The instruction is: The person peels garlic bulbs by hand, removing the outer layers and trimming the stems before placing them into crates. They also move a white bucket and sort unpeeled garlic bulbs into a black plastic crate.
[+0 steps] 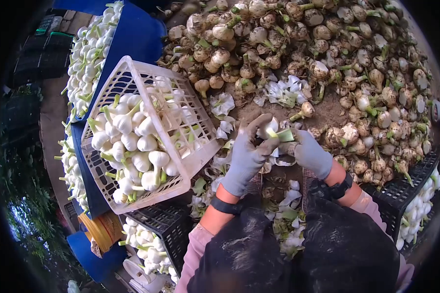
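Gripping the garlic bulb [264,129] in the left hand [247,156]; with the right hand [312,154] curled at its stem [285,135], pinching or not, cannot tell. Lying crosswise, pointing stem-first rightward. Near the pale crate [199,161], leftward; before the bulb heap [321,68] beyond.

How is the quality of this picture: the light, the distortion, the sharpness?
Head view: black corners and fisheye bending towards the rim; hands and white crate fairly clear; at far left, foliage dark, with pale glare showing through.
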A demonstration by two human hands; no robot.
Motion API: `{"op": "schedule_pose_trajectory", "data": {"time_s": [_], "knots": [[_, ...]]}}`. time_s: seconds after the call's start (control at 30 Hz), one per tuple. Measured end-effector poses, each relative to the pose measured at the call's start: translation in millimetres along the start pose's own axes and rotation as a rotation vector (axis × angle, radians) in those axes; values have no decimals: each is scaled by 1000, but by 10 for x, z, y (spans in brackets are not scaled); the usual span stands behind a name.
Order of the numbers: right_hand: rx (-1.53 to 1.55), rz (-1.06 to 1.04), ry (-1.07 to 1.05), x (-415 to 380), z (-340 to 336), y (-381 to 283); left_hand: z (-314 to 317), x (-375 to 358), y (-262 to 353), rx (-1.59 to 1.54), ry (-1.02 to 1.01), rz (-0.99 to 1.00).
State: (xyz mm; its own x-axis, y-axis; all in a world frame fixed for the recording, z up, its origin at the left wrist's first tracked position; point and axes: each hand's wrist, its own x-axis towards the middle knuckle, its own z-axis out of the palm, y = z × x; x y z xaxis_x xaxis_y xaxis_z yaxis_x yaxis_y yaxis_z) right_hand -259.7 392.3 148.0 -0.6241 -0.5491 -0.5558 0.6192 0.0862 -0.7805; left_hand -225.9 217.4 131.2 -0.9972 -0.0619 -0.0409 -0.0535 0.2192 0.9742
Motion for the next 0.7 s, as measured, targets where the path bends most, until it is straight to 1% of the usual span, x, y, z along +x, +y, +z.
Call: {"op": "schedule_pose_trajectory", "data": {"time_s": [0.07, 0.13, 0.17, 0.2, 0.27, 0.3, 0.33, 0.4, 0.43, 0.47, 0.53, 0.6, 0.67, 0.7], "knots": [[-120, -306, -138, 20, -39, 268, 44, -57, -7, 26, -45, -84], [-314, -177, -94, 10, -56, 205, -6, -113, 23, -199, -67, -379], [-659, -202, 36, 50, -113, 210, -45, -88, 48, -300, -27, -439], [-665, -193, 43, 74, -157, 253, -86, -89, 170, -380, -33, -594], [-1034, -257, 399, 75, -214, 341, -71, -128, 234, -269, -198, -420], [-1043, -312, 461, 55, -202, 341, -89, -126, 292, -227, -246, -443], [-1047, -297, 468, 32, -252, 370, -108, -125, 382, -258, -247, -452], [-1146, -165, 621, 79, -415, 376, -196, -130, 508, -446, -336, -401], [-1152, -22, 538, 85, -500, 348, -204, -167, 502, -392, -325, -317], [-1148, -23, 538, 58, -482, 345, -252, -186, 566, -388, -326, -318], [-1314, 140, 117, -50, -385, 398, -410, -209, 845, -219, 34, -135], [-1371, 104, -322, -203, -202, 593, -573, -263, 1123, -215, 296, 213], [-1355, 154, -362, -245, -80, 319, -772, -198, 1414, 153, 675, 422], [-1331, 189, -401, -240, -42, 216, -1025, -244, 1454, 398, 692, 403]]}}
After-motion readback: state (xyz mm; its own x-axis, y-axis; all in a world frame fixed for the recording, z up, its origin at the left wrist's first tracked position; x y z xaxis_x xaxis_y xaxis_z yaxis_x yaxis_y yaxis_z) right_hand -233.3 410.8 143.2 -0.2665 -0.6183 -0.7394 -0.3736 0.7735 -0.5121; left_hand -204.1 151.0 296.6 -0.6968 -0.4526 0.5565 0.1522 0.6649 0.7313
